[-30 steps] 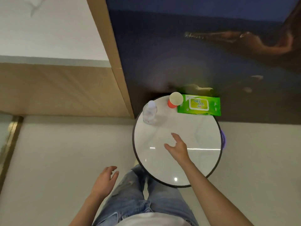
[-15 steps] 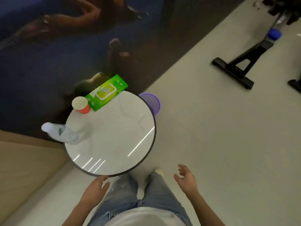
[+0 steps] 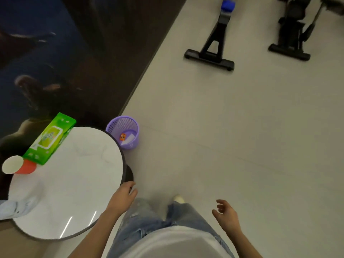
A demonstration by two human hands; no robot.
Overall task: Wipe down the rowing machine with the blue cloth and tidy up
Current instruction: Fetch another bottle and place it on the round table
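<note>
Fingers of the left hand (image 3: 122,199) hang loosely curled and grasp nothing; their tips lie just beside the dark rim of the round white table (image 3: 123,164), and whether they touch it cannot be told. The right hand (image 3: 226,215) is held out over bare floor, fingers spread and slightly bent, likewise empty.

Head view, near field. The person stands beside the table in blue jeans and a white top, one pale shoe (image 3: 177,198) pointing into the room. On the tabletop sit a green pack of wet wipes (image 3: 50,138), overhanging the far edge, an orange paper cup (image 3: 17,164) next to it, and a clear water bottle (image 3: 14,209) at the left margin, blurred. A purple mesh wastebasket (image 3: 123,132) stands on the floor against the table's far side, with scraps of litter in the bottom.

Head view, far field. The rowing machine (image 3: 210,51) stands well apart from the person, its black stabiliser foot and forked support toward the camera. A blue object (image 3: 228,5) rests on its rail at the top edge; it may be the cloth, but motion blur leaves this uncertain. A second black frame (image 3: 290,36) stands to the right of it.

Progress, as judged. Neither hand carries a cloth and neither is near the rower, so no wiping is under way. Whether the machine has been wiped cannot be read from its surface. If not, crossing the floor, taking up the cloth, wiping and tidying all remain.
</note>
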